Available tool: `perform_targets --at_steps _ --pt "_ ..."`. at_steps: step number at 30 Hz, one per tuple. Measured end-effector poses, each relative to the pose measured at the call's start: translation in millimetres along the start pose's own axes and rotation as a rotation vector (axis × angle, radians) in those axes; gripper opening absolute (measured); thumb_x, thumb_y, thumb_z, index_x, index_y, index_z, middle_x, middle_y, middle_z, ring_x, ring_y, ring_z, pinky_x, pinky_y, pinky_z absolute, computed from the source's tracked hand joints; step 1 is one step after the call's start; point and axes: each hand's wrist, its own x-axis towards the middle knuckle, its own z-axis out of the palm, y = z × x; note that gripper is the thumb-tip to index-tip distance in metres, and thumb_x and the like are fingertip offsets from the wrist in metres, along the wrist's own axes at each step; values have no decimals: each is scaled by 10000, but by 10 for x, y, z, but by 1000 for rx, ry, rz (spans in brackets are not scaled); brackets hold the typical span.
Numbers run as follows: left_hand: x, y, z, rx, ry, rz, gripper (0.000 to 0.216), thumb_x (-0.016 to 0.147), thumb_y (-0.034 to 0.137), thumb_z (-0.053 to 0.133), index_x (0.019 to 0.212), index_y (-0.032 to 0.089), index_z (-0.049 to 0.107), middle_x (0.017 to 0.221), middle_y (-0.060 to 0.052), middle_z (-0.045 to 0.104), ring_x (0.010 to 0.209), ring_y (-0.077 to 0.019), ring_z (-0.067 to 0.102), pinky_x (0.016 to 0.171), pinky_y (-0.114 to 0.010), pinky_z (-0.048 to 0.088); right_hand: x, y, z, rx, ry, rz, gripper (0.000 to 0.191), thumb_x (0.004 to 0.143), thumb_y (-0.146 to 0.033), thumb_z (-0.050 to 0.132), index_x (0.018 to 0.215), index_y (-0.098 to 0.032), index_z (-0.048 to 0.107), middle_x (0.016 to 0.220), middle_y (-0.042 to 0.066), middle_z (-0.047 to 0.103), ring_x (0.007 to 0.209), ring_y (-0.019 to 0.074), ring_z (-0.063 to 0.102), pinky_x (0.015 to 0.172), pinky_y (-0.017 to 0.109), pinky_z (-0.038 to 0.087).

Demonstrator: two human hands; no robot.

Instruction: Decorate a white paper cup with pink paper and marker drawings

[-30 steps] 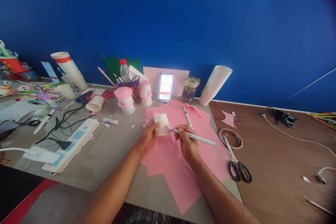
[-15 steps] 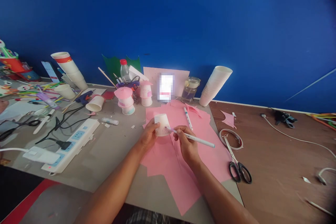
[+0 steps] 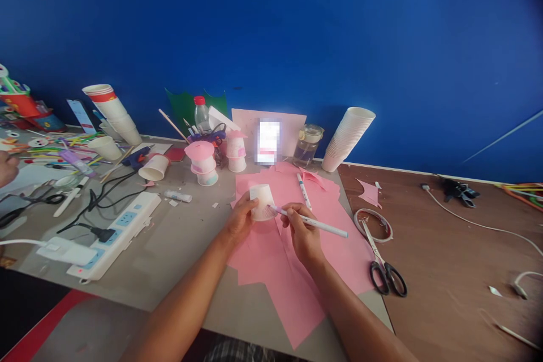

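My left hand (image 3: 240, 218) is closed round a small white paper cup (image 3: 262, 200), held upside down above sheets of pink paper (image 3: 292, 271). My right hand (image 3: 302, 232) pinches a white marker pen (image 3: 316, 223) whose tip rests on the cup's lower side, where there is a pink patch. A second pen (image 3: 303, 190) lies on the pink paper just beyond my hands.
Black-handled scissors (image 3: 384, 268) and a tape ring (image 3: 373, 222) lie to the right. Stacks of white cups (image 3: 348, 137) (image 3: 112, 110), a jar (image 3: 307, 144), a bottle (image 3: 201, 113), pink-topped cup figures (image 3: 201, 161), a power strip (image 3: 114, 232) and cables lie around. Another person's hand (image 3: 6, 167) shows at far left.
My hands and the cup have barely moved; the pen has shifted slightly against the cup. Another person's hand has come into view at the far left edge.
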Motion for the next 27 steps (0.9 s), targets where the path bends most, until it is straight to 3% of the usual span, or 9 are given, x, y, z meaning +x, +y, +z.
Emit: perform_targets --at_steps 15,27 --pt "18 -5 -29 -53 5 -20 357 716 269 747 1053 187 663 920 -13 671 797 -140 596 697 -250 465 40 -53 -21 58 75 14 214 764 -402 679 706 -196 663 624 -9 565 594 131 494 585 278 421" --pt "28 -10 -37 -61 2 -9 345 732 255 726 1062 177 662 932 -29 677 795 -152 601 696 -253 461 36 -49 -15 77 51 36 208 781 -399 673 715 -202 652 628 -21 554 593 125 481 630 293 449"
